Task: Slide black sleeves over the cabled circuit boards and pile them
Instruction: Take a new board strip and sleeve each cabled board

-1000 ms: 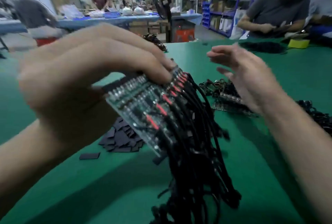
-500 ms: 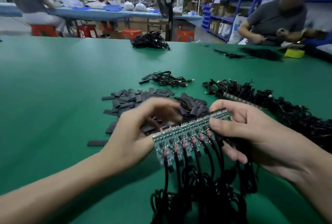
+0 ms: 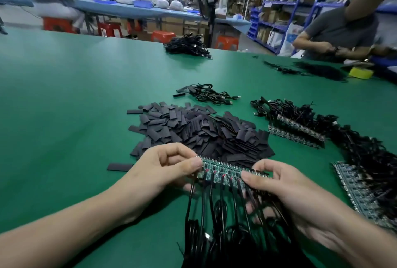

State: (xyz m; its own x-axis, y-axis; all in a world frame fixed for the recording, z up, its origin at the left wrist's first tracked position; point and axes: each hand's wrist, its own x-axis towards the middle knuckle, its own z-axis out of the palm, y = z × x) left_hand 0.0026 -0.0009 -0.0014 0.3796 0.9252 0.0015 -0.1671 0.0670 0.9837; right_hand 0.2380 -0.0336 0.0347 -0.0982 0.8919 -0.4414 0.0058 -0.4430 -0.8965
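A green strip of joined circuit boards (image 3: pixel 223 171) with red-marked black cables (image 3: pixel 214 220) hanging toward me is held level just above the green table (image 3: pixel 64 106). My left hand (image 3: pixel 163 168) pinches its left end between thumb and curled fingers. My right hand (image 3: pixel 285 190) pinches its right end, thumb on top. Right behind the strip lies a big heap of flat black sleeves (image 3: pixel 199 130). A single sleeve (image 3: pixel 119 167) lies apart at the left.
More cabled board strips (image 3: pixel 298 130) and a panel (image 3: pixel 365 192) lie at the right. A small pile of sleeved cables (image 3: pixel 206 93) sits behind the heap, a cable bundle (image 3: pixel 187 45) farther back. A person works at the far right beside yellow tape (image 3: pixel 359 72).
The strip came down from close to my face to just above the table. My right hand took hold of its right end, and my left shifted to the left end.
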